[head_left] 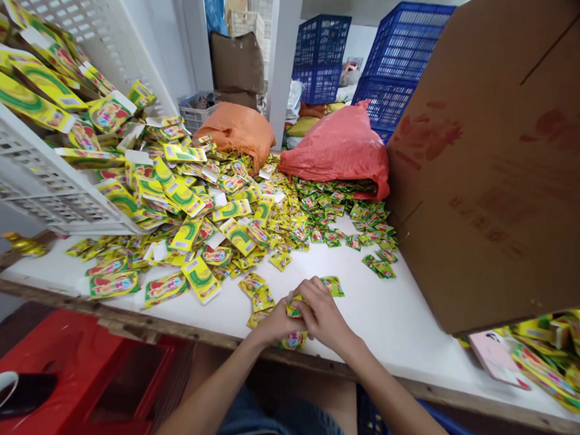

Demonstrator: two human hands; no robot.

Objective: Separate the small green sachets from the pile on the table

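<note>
My left hand [276,322] and my right hand [324,310] meet near the table's front edge, fingers closed around a small yellow-green packet [294,308]. Part of it is hidden by the fingers. Just below the hands shows a printed yellow box [293,340], partly covered; I cannot tell whether it is held or lies on the table. Several yellow sachets [261,298] are left of my left hand. A green sachet [333,286] lies right behind my right hand. Flat yellow boxes [200,279] are strewn farther left on the white tabletop [369,316].
A tilted white crate [55,181] spills yellow boxes at the left. Behind the heaped sachets lie an orange sack [239,130] and a red sack [340,155]. A large cardboard carton [498,172] stands at the right, blue crates [401,55] behind. A red stool [52,372] is lower left.
</note>
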